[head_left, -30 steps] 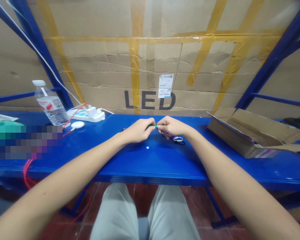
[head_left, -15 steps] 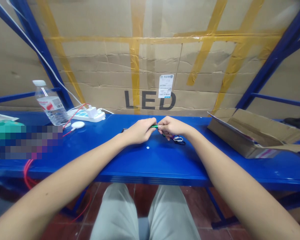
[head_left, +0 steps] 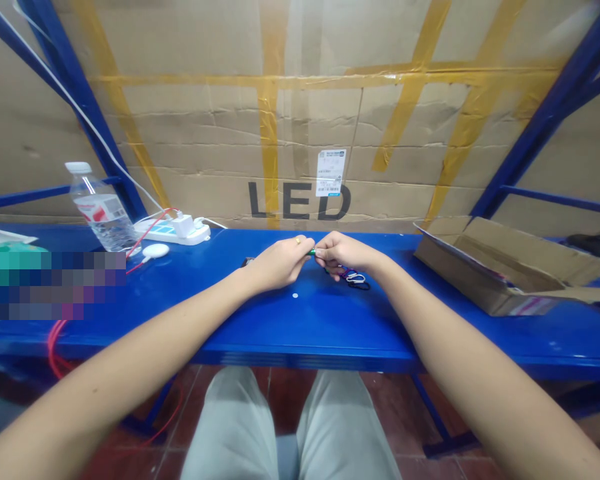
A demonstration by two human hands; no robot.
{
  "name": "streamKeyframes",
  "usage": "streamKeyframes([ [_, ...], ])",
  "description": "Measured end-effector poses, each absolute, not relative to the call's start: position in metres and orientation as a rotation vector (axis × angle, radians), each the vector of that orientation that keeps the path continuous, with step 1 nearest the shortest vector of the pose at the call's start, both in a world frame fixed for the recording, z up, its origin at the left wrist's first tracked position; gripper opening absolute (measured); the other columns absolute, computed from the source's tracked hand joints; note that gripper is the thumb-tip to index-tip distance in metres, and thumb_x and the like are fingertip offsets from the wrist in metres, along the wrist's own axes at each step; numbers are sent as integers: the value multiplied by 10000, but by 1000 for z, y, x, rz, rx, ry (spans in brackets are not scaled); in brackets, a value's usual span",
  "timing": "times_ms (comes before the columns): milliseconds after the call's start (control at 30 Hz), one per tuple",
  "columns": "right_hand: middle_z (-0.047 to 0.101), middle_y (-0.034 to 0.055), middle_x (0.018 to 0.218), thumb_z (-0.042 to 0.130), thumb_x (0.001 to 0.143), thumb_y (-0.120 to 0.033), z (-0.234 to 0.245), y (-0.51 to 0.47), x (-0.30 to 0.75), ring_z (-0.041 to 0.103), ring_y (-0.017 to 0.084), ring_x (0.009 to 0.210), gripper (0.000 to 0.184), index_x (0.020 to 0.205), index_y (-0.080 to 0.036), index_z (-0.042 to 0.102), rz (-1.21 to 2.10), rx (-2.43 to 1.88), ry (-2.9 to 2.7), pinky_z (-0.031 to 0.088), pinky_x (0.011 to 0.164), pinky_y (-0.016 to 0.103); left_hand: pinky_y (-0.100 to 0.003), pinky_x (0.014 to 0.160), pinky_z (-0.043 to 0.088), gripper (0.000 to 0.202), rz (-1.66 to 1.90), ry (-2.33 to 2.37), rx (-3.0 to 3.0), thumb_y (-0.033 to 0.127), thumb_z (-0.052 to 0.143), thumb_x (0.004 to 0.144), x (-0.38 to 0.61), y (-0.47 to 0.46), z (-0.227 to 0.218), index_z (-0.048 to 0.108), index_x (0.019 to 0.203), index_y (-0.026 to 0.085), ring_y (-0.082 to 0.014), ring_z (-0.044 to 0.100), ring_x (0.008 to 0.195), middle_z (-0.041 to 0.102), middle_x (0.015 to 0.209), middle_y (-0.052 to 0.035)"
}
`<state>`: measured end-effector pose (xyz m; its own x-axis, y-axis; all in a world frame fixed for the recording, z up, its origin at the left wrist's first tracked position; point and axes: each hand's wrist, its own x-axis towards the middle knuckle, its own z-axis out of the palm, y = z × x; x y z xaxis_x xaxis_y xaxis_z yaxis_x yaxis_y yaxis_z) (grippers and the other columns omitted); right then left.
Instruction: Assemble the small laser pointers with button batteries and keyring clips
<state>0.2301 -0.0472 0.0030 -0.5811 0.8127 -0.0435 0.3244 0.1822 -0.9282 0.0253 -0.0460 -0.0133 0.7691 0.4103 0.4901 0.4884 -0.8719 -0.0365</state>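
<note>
My left hand (head_left: 280, 262) and my right hand (head_left: 343, 255) meet above the middle of the blue bench. Pinched between their fingertips is a small green cylinder (head_left: 311, 252), mostly hidden by my fingers. A small gold-coloured speck (head_left: 298, 241) shows on the back of my left hand. Just below my right hand lie a small white clip with a dark loop (head_left: 356, 279) and purple bits. A small dark object (head_left: 247, 262) sits by my left wrist.
A water bottle (head_left: 101, 207), a white power strip (head_left: 173, 231) with red and white cables, and a white round puck (head_left: 155, 251) stand at the left on the blue bench (head_left: 300, 333). An open cardboard box (head_left: 500, 273) lies at the right. Blue rack posts and a large taped carton stand behind.
My hands have shifted only slightly, with the green cylinder still between them and a little less of it showing. The gold speck on my left hand is now visible.
</note>
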Motion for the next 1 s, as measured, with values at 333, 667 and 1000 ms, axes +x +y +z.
streamKeyframes([
  [333,315,-89,390,645,805,-292,4,-49,230,300,68,313,270,600,-166,522,1431,-1037,-1971,458,365,256,-329,690,408,208,-693,-619,-2703,98,342,943,25,-43,-15,522,884,186,-207,513,769,547,869,-89],
  [667,365,-72,384,642,823,-351,7,-50,228,343,78,326,320,590,-178,506,1353,-1020,-2052,481,404,261,-342,743,441,149,-951,-684,-2817,227,385,967,26,-47,-16,498,874,195,-205,545,820,581,886,-84],
  [1000,452,-43,404,614,838,-335,8,-51,228,459,95,346,319,585,-177,499,1021,-1159,-2171,427,415,223,-366,801,481,120,-1110,-924,-2883,209,480,928,34,-43,-17,571,859,170,-203,597,854,659,903,-86],
])
